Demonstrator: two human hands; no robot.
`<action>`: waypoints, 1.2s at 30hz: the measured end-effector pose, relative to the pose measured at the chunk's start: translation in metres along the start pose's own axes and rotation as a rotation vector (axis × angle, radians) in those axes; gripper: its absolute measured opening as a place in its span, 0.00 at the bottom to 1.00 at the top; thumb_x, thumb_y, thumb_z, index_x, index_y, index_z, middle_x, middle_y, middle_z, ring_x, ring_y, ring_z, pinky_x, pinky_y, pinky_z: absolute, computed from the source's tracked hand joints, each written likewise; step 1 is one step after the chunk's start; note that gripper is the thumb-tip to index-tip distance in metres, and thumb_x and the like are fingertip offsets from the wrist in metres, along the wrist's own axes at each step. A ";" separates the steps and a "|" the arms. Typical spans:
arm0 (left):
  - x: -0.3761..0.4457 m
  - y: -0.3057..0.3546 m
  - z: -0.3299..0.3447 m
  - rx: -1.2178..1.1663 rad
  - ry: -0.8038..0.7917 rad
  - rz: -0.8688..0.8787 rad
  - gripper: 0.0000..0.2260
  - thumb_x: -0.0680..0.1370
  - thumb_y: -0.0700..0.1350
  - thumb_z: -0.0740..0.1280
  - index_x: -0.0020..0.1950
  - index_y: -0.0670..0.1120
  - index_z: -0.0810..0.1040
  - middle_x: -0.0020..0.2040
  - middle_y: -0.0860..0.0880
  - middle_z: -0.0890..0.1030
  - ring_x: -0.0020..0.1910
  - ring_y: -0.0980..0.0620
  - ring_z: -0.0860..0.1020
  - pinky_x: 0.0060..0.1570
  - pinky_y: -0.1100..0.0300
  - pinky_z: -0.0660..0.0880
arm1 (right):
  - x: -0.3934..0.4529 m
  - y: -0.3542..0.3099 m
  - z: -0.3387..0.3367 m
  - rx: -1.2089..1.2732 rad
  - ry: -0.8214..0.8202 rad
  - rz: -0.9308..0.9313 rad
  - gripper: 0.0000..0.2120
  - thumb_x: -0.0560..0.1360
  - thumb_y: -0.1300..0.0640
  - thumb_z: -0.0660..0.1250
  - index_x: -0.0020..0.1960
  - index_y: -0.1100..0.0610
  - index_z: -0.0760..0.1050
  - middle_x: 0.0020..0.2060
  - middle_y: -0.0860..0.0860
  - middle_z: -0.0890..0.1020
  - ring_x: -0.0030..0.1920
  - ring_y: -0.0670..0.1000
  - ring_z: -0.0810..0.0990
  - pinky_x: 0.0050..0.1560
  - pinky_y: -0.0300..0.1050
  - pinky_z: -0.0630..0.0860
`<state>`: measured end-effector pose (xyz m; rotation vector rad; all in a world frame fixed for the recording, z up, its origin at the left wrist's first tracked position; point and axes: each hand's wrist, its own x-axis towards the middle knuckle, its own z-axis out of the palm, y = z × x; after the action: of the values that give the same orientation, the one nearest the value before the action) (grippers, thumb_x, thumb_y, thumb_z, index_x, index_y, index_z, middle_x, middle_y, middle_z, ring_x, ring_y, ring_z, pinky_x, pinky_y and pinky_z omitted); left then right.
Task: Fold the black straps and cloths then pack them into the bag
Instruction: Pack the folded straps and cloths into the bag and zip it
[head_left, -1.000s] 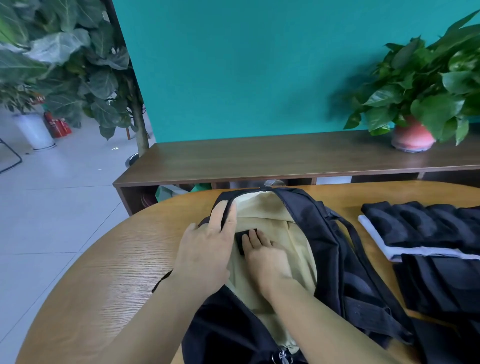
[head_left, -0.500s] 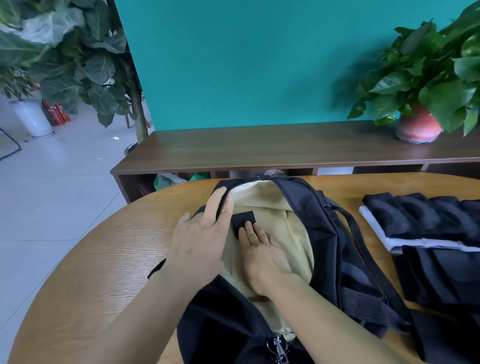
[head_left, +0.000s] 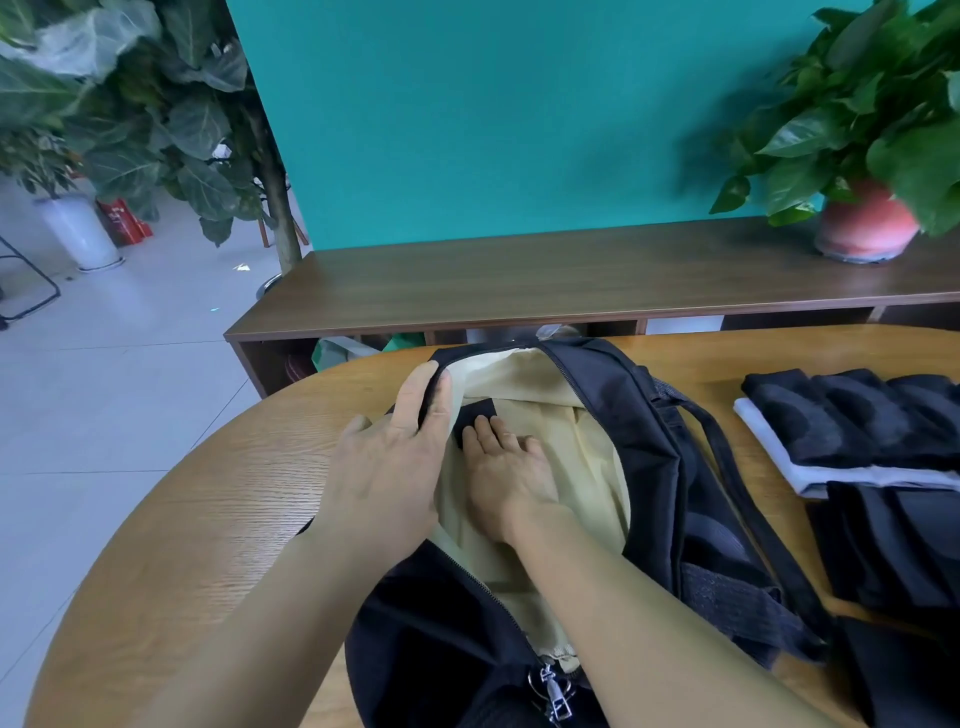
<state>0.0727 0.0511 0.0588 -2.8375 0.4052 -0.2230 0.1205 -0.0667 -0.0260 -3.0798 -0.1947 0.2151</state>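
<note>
A black bag (head_left: 649, 467) is laid open on the round wooden table (head_left: 208, 519), its cream lining (head_left: 587, 447) exposed. The left rim of the opening is held by the left hand (head_left: 389, 467): the rim edge is pinched between two fingers (head_left: 415, 395) that lie nearly straight along it. The right hand (head_left: 511, 473) is placed inside the bag, palm down, with its fingers (head_left: 485, 431) straight and pressed flat on a small folded black cloth (head_left: 472, 415) lying on the lining near the far end of the opening. A zipper pull (head_left: 553, 693) is seen at the near end of the bag. To the right of the bag, well apart from the hands, folded black cloths (head_left: 857, 415) are stacked on the table over a white layer (head_left: 769, 447), with more black pieces (head_left: 893, 551) nearer. Beyond the table, a low wooden shelf (head_left: 519, 275) is set against a teal wall (head_left: 493, 114), and a potted plant (head_left: 862, 223) is stood on its right end.
</note>
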 end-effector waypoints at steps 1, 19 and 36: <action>0.001 0.000 0.000 0.002 -0.002 0.002 0.43 0.74 0.41 0.61 0.77 0.46 0.32 0.78 0.48 0.35 0.42 0.50 0.63 0.48 0.60 0.59 | 0.002 0.000 0.000 0.003 -0.006 0.002 0.28 0.80 0.60 0.44 0.79 0.56 0.40 0.78 0.52 0.42 0.78 0.51 0.41 0.74 0.52 0.50; 0.015 -0.009 0.013 0.106 0.117 0.054 0.43 0.72 0.43 0.67 0.80 0.44 0.43 0.79 0.45 0.44 0.52 0.51 0.78 0.46 0.59 0.65 | -0.123 0.039 -0.037 0.099 0.721 0.005 0.26 0.72 0.62 0.52 0.66 0.64 0.73 0.64 0.58 0.77 0.66 0.57 0.75 0.67 0.55 0.68; -0.017 0.036 0.016 0.080 0.054 0.080 0.42 0.71 0.38 0.66 0.79 0.43 0.44 0.79 0.45 0.41 0.49 0.50 0.75 0.43 0.60 0.65 | -0.277 0.111 0.025 -0.438 0.172 0.397 0.25 0.76 0.62 0.58 0.71 0.68 0.58 0.58 0.59 0.75 0.64 0.59 0.71 0.73 0.59 0.33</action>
<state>0.0503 0.0268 0.0311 -2.7350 0.5089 -0.2939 -0.1420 -0.2113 -0.0197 -3.5150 0.4399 -0.0966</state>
